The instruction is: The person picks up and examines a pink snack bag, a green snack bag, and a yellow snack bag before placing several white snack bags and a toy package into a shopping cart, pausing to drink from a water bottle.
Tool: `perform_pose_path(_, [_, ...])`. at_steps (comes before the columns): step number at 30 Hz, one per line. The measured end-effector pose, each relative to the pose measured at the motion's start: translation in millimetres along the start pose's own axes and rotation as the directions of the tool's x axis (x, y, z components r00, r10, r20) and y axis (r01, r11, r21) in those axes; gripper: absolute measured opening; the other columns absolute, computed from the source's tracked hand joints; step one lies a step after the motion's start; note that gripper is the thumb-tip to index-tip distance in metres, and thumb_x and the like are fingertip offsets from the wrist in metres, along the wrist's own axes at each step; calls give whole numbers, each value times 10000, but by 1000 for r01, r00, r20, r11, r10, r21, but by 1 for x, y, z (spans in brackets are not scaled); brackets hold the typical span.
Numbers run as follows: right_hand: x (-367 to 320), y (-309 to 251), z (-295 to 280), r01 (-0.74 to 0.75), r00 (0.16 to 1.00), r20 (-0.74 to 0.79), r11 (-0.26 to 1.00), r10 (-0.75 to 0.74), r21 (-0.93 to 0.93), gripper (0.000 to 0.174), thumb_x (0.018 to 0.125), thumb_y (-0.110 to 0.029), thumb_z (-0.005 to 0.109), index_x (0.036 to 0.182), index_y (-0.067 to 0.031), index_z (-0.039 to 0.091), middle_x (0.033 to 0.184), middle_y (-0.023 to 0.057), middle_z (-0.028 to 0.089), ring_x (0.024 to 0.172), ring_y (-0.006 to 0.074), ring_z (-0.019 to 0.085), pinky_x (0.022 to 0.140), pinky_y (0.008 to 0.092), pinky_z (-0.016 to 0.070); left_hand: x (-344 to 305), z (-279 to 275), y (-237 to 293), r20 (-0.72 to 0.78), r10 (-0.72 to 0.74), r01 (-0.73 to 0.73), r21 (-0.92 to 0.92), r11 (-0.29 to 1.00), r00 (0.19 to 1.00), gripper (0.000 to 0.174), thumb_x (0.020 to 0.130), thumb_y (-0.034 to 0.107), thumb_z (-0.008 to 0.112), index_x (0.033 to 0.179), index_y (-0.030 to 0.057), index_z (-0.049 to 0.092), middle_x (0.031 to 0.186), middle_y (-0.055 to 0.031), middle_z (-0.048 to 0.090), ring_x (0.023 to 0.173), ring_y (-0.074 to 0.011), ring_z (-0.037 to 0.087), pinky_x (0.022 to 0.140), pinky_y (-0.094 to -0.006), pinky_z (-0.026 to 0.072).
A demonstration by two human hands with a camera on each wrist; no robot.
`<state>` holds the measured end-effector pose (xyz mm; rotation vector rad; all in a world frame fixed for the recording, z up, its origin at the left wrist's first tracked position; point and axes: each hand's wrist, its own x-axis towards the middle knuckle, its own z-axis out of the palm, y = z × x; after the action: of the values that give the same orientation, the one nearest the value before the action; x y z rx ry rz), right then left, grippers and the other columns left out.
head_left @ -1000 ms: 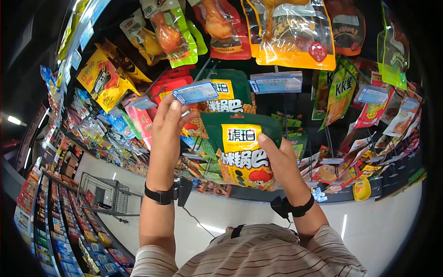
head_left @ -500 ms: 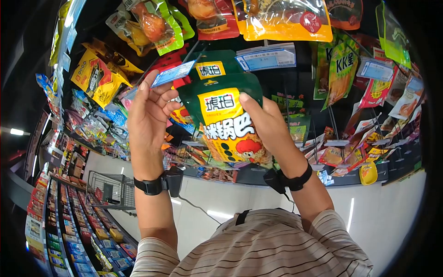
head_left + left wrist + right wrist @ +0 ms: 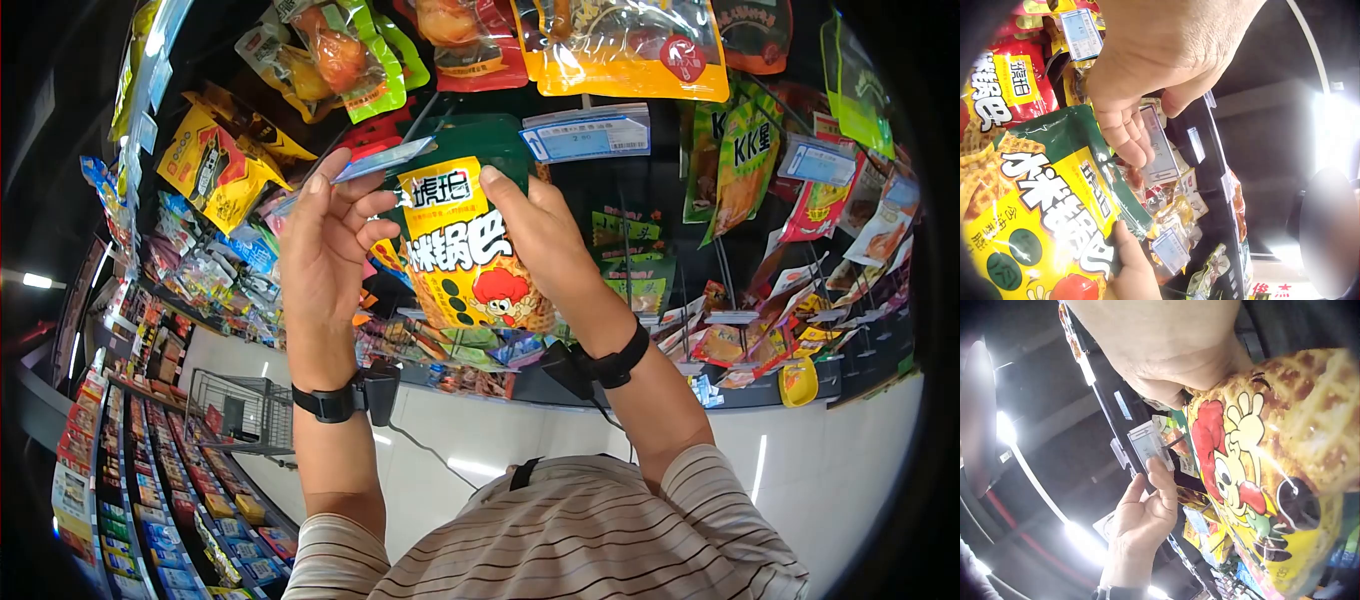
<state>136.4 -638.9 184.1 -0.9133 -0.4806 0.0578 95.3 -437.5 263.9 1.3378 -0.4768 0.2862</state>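
Observation:
My right hand (image 3: 540,235) grips a green and yellow bag of rice crisps (image 3: 470,250) by its upper right side, thumb across the front. A cartoon figure with red hair is printed on it. In the right wrist view the printed bag (image 3: 1285,444) fills the right side. My left hand (image 3: 325,240) touches a price tag (image 3: 385,158) with its fingertips, beside the bag's top. The tag is tilted up. In the left wrist view the tag (image 3: 1159,147) stands between thumb and fingers, with the thumb apart from them.
Packaged drumsticks (image 3: 345,55) hang above on hooks. Another price tag (image 3: 585,135) sticks out right of the bag, with green KK snack bags (image 3: 745,155) farther right. A yellow bag (image 3: 215,165) hangs at left. Behind on the floor stands a shopping cart (image 3: 240,410).
My right hand has brought the bag of rice crisps left and up, covering the similar bag behind it. The price tag at my left hand has tipped up, its face turning away from the head view.

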Motion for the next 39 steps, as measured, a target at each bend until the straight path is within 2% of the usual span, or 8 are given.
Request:
perform_pose_path(12, [16, 15, -5, 73, 986, -141, 990, -90, -117, 390, 1030, -315, 562, 1174, 42, 623, 1023, 70, 686, 900, 126, 615, 845, 306, 495, -4, 0, -20, -60, -59, 55, -66, 996, 996, 523, 1083, 447, 387, 1354, 9, 481, 1170, -201, 659, 947, -264, 711, 757, -370, 624])
perform_pose_path(17, [50, 50, -30, 96, 941, -269, 923, -207, -374, 441, 989, -338, 616, 1188, 55, 599, 1058, 186, 658, 999, 264, 611, 928, 378, 474, -6, -11, -56, -50, -148, 137, -173, 975, 988, 669, 1048, 584, 336, 1342, -9, 429, 1168, -239, 645, 1026, -316, 692, 846, -425, 605])
perform_pose_path(19, [40, 36, -23, 44, 957, -260, 949, -129, -312, 443, 983, -340, 624, 1176, 58, 610, 1074, 200, 656, 1010, 263, 609, 932, 378, 470, -4, -10, -70, -41, -189, 176, -216, 960, 981, 726, 1037, 611, 326, 1374, -26, 405, 1193, -249, 634, 1066, -326, 681, 872, -431, 599])
perform_pose_path(26, [8, 20, -27, 154, 929, -159, 739, -335, -656, 374, 966, -254, 642, 1150, 72, 638, 878, 118, 691, 761, 108, 631, 689, 294, 513, -5, 1, -93, 14, -223, 219, -261, 940, 975, 842, 1010, 670, 299, 1410, -69, 358, 1362, -307, 531, 1234, -381, 594, 992, -492, 540])
perform_pose_path(29, [5, 25, -36, 111, 930, -202, 757, -308, -644, 360, 961, -240, 642, 1134, 76, 641, 909, 149, 702, 787, 145, 653, 713, 315, 516, -3, -1, -102, 19, -246, 240, -304, 922, 969, 818, 1018, 656, 297, 1406, -60, 364, 1391, -312, 506, 1270, -401, 563, 1017, -511, 520])
perform_pose_path(31, [8, 25, -42, 146, 892, -163, 612, -421, -778, 312, 949, -206, 638, 1068, 81, 659, 956, 239, 683, 855, 307, 680, 776, 371, 511, 0, -4, -109, 21, -250, 244, -324, 914, 968, 794, 1024, 644, 296, 1404, -48, 371, 1403, -310, 498, 1282, -408, 551, 1021, -516, 516])
perform_pose_path(34, [15, 26, -46, 159, 853, -130, 488, -506, -858, 299, 968, -201, 623, 1040, 87, 654, 916, 221, 660, 832, 330, 666, 773, 380, 506, 6, -5, -119, 30, -242, 238, -326, 915, 970, 757, 1037, 621, 305, 1434, -21, 361, 1413, -297, 498, 1283, -410, 551, 1017, -507, 519])
perform_pose_path(39, [26, 43, -65, 101, 862, -219, 577, -458, -810, 393, 982, -239, 627, 1126, 126, 639, 1023, 240, 690, 925, 285, 670, 862, 347, 502, 2, -10, -122, 60, -270, 275, -294, 915, 961, 783, 1037, 622, 317, 1484, -20, 337, 1414, -266, 510, 1277, -362, 563, 1016, -478, 518])
